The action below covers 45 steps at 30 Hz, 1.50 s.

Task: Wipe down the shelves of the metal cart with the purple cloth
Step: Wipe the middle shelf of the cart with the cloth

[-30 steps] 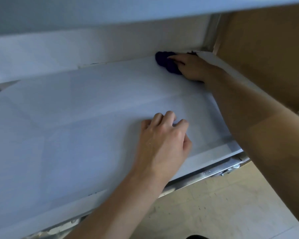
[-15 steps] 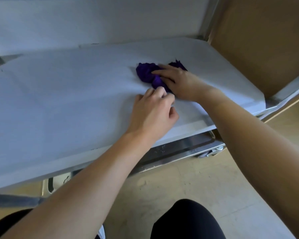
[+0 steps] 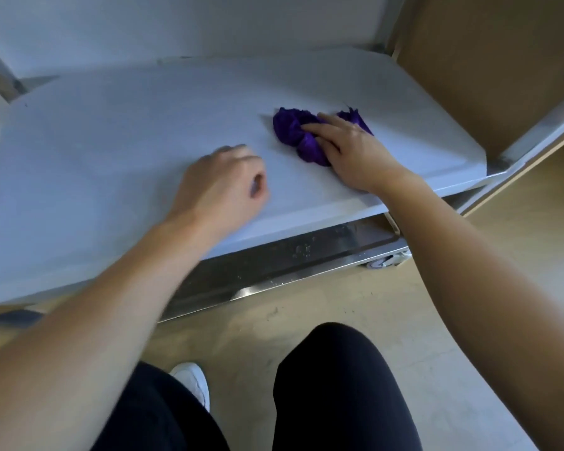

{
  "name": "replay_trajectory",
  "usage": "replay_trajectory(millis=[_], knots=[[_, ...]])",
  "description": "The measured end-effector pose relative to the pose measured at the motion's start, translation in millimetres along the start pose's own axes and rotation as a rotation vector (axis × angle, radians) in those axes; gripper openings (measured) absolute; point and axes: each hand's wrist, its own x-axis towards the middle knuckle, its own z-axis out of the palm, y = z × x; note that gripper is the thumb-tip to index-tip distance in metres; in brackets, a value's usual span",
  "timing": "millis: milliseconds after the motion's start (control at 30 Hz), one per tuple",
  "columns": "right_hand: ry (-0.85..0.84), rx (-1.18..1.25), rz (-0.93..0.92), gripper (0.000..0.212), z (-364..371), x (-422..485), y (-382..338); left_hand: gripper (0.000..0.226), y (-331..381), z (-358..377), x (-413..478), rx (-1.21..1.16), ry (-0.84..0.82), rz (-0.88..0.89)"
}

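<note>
Purple cloth (image 3: 292,133) half under right hand (image 3: 352,154)

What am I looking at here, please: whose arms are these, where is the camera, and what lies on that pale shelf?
There is no machine: these are a person's two bare arms, filmed by one wide-angle camera worn on the head, looking forward and down. The right hand presses a bunched purple cloth onto the pale cart shelf. The left hand rests on the same shelf, fingers curled, holding nothing. Below is a lower metal shelf with specks on it, and a wheel. The dark knees and white shoe are the person's own.
</note>
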Motion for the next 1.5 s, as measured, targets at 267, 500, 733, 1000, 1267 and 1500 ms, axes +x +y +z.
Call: replay_trajectory(millis=[267, 500, 733, 1000, 1267, 1500], knots=[[0.088, 0.042, 0.034, 0.036, 2.7, -4.2, -2.2, 0.023, -54.5, -19.9, -47.0, -0.088, 0.059, -0.116], [0.110, 0.053, 0.037, 0.044, 31.0, -5.9, -77.8, 0.023, -51.2, -17.5, -51.9, -0.021, 0.073, -0.146], [0.155, 0.100, -0.056, 0.034, 57.3, -21.4, -139.6, 0.013, -49.6, -21.2, -51.7, 0.049, 0.087, -0.182], [0.089, 0.073, 0.073, 0.035, 24.0, 12.8, -58.9, 0.020, -51.1, -26.2, -46.6, 0.024, 0.006, -0.157], [0.089, 0.018, 0.182, 0.034, 49.6, 86.3, -92.9, 0.022, -56.7, -18.7, -40.1, 0.012, 0.028, -0.195], [0.056, 0.056, 0.096, 0.036, 69.8, 128.2, -124.6, 0.027, -66.5, -17.0, -25.4, 0.050, 0.020, -0.284]])
